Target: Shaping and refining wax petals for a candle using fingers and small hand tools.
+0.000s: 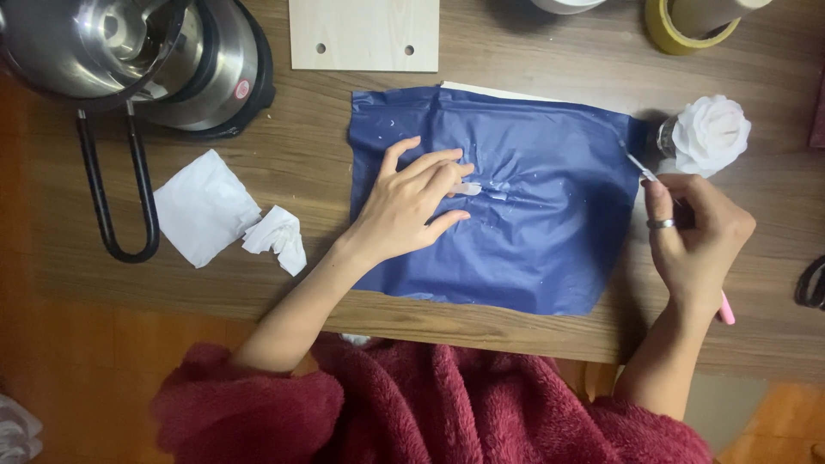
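Hands at work over blue sheet

Left hand [411,204] flat on blue plastic sheet [507,202], fingers spread and lightly curled, fingertips pinning small white piece [469,187] near sheet's centre; not gripping, only pressing. Right hand [694,232] at 3 o'clock of sheet, closed around thin pink-handled tool [727,309], pale tip [637,165] pointing toward 11 o'clock, just off sheet's right edge. Silver ring on one finger. White flower shape [710,133] at 2 o'clock, near tool tip. Crumpled white tissues [225,215] at 9 o'clock, metal kettle [142,56] at 10 o'clock, pale board [364,34] at 12, yellow tape roll [687,26] at 1.

Likely risks: sheet already puckered under fingertips, so slipping or bunching if pressure shifts; tool tip close to flower, easy to nick; tiny white piece prone to sticking to fingers.
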